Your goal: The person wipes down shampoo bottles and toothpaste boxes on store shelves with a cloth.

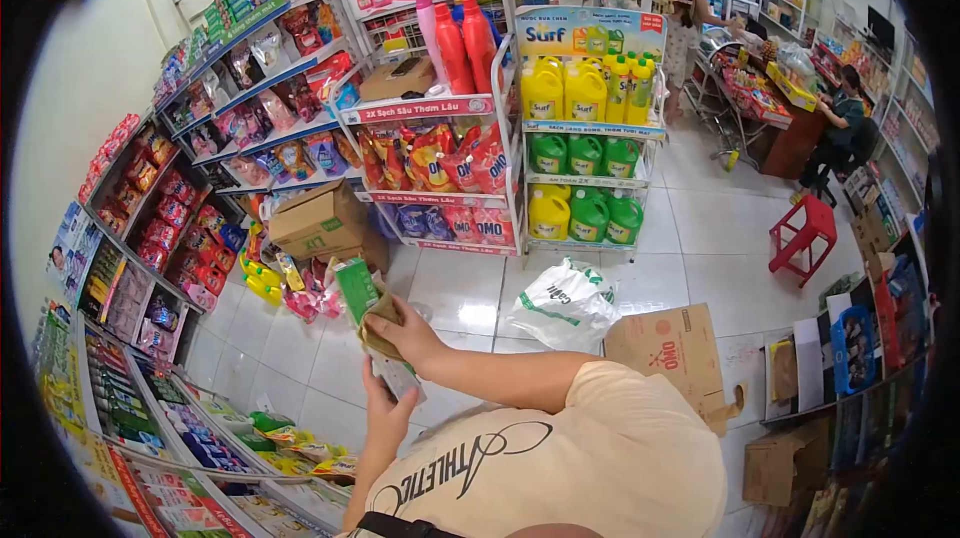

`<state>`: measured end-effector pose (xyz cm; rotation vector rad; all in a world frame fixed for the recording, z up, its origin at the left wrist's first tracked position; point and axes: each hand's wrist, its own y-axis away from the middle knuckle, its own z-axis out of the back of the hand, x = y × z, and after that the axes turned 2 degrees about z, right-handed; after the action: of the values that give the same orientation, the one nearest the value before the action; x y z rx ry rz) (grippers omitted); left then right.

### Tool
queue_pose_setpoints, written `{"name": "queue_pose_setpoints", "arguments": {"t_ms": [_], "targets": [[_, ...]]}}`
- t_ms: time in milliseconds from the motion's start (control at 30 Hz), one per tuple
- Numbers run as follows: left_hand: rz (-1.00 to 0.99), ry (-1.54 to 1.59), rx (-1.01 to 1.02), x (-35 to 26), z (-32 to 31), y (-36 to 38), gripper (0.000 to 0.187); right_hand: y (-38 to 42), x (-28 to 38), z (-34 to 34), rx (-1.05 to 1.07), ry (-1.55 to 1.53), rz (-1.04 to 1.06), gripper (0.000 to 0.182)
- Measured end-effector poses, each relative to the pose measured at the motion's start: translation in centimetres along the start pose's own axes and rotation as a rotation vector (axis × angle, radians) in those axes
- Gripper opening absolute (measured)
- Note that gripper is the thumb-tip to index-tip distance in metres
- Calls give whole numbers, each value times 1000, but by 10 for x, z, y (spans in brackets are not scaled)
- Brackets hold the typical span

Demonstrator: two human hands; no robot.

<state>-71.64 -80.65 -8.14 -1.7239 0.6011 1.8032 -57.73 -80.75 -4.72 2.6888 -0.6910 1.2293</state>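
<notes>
My right hand is closed around a brownish-yellow cloth, which is pressed against a green and white box. My left hand grips the lower end of the same box, thumb along its pale side. The box is held tilted in front of my body, above the tiled floor. Its middle is hidden behind the cloth and my right fingers.
Shelves of detergent packs and bottles stand ahead. Cardboard boxes, a white plastic bag and a flattened carton are on the floor. A red stool stands right; two people are farther back by a counter.
</notes>
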Motion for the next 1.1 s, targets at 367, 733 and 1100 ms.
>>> {"name": "queue_pose_setpoints", "arguments": {"t_ms": [367,733,1100], "targets": [[257,151,252,-27,2,-3,62,-22,43,25,-137,270,439,42],[360,639,55,-31,3,-23,42,28,15,17,510,1094,686,51],[312,467,415,-17,32,-12,49,-1,26,29,267,1088,732,46]]}}
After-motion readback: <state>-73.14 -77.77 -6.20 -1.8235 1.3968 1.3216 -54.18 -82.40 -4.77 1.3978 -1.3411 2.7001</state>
